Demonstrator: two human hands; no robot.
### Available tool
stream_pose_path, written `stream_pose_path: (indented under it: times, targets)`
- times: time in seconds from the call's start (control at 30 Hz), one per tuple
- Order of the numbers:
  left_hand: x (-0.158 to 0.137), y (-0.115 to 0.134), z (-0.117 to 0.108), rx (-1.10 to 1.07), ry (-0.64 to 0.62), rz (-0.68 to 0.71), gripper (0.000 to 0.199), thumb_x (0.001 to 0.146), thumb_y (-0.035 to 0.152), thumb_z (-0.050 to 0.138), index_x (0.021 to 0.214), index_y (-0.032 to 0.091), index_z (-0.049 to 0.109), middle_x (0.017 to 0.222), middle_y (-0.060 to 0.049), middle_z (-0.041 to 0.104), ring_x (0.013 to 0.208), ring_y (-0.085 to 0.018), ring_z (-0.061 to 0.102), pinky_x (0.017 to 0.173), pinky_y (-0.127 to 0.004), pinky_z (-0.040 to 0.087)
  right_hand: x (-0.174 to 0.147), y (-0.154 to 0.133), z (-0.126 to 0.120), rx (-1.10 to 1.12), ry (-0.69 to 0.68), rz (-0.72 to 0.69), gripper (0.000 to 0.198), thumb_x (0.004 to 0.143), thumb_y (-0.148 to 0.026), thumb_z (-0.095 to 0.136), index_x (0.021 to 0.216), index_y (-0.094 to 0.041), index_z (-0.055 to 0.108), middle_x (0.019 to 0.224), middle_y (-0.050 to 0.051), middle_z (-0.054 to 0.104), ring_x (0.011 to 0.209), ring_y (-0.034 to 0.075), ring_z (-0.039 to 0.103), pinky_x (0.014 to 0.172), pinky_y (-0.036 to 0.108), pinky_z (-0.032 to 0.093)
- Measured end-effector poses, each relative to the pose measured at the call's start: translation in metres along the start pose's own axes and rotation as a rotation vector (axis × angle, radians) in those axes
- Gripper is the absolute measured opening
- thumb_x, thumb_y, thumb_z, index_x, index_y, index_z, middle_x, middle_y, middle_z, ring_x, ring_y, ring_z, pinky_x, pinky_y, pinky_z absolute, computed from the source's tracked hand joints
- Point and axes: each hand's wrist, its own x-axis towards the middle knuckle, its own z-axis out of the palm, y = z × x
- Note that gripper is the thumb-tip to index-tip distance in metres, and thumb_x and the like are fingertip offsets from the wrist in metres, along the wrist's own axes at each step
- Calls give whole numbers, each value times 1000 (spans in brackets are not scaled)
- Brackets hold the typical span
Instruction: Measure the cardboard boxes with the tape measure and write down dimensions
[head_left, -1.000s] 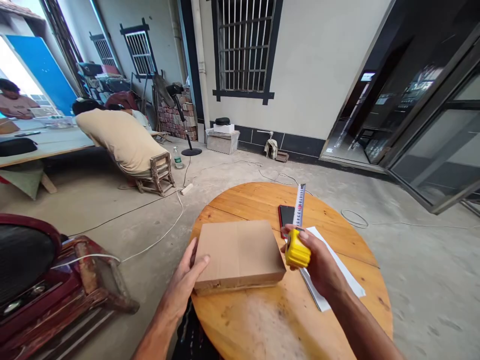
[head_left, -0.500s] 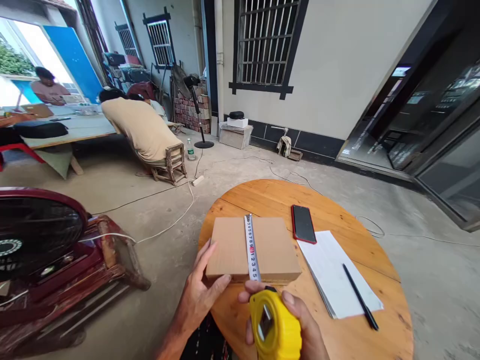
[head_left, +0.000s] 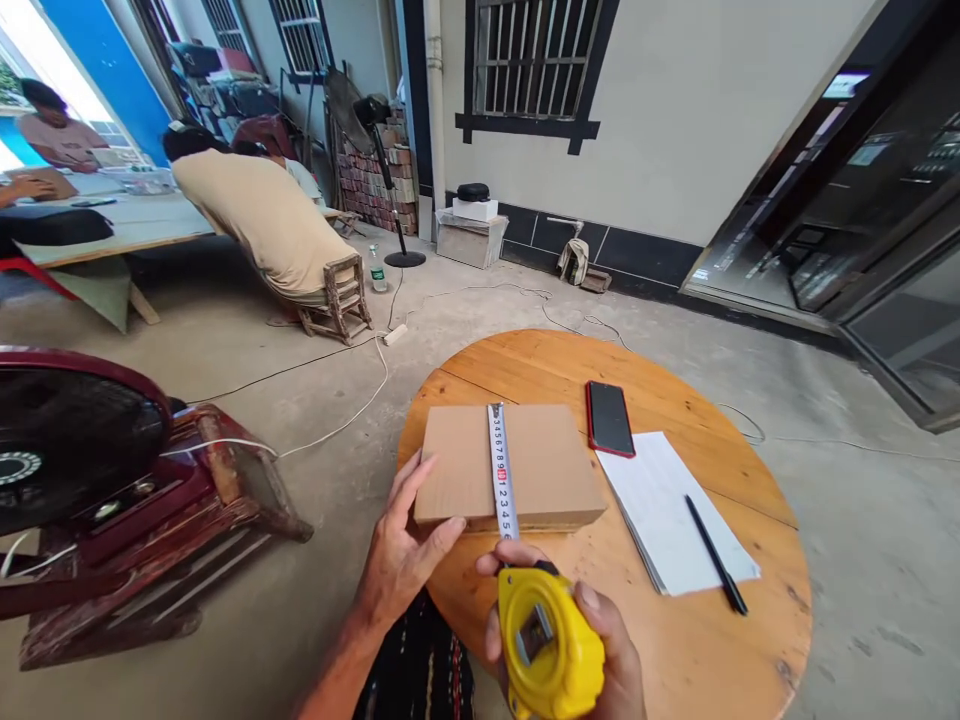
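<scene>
A flat brown box [head_left: 551, 460] lies near the front edge of a round wooden table [head_left: 675, 660]. My left hand [head_left: 401, 550] grips its left front corner, thumb along the front side and fingers on the left edge. In my right hand [head_left: 615, 640] is a yellow tape measure [head_left: 559, 645], held just in front of the box. Its pulled-out blade [head_left: 502, 475] runs across the box top from the near edge to the far edge, numbers facing up. The right index finger touches the blade where it leaves the case.
Right of the box lie a phone [head_left: 610, 418] with a red edge, white paper sheets [head_left: 652, 510] and a black pen [head_left: 716, 555]. A dark red fan [head_left: 82, 450] stands at left. Cords cross the floor. Farther off, a person [head_left: 255, 215] sits bent over a long table [head_left: 112, 235].
My view has tilted down slightly, so the scene shifts in the picture. The hands, box and tape measure keep nearly the same positions relative to each other.
</scene>
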Motion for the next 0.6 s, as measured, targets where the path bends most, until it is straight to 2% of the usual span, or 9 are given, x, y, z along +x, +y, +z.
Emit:
stream_pose_path:
  times: [0.07, 0.23, 0.33, 0.43, 0.6]
  targets:
    - [1, 2, -1, -10, -2, -26, 59, 83, 40, 63, 136, 24, 46, 148, -9, 41, 138, -25, 36, 115, -41, 28, 1, 3, -1, -12, -17, -12, 55, 76, -59, 58, 114, -20, 67, 116, 12, 63, 70, 20, 66, 47, 25, 46]
    - [0, 4, -3, -38, -8, -80, 62, 78, 42, 67, 135, 25, 49, 147, -7, 43, 139, -28, 35, 116, -42, 26, 5, 11, -5, -50, -30, -59, 58, 71, -58, 63, 113, -19, 65, 112, 11, 62, 68, 19, 66, 63, 30, 47]
    - [-3, 3, -3, -51, -22, -120, 65, 78, 46, 66, 136, 25, 48, 145, -7, 46, 136, -30, 39, 115, -42, 28, 2, 12, -9, -89, -65, -69, 59, 67, -56, 69, 114, -20, 63, 110, 8, 61, 68, 17, 66, 60, 26, 44]
    - [1, 2, -3, -16, -16, -192, 70, 76, 52, 66, 138, 26, 47, 140, -6, 50, 131, -30, 45, 114, -43, 30, -7, 8, -12, -248, -104, -51, 66, 61, -51, 78, 119, -23, 61, 113, 7, 62, 75, 17, 65, 63, 26, 46]
    - [23, 3, 3, 61, -23, -274, 82, 71, 64, 65, 141, 29, 43, 131, -6, 58, 120, -34, 54, 110, -51, 35, -27, -4, -26, -558, -209, -66, 70, 63, -45, 81, 126, -23, 61, 116, 8, 66, 98, 22, 64, 84, 33, 48]
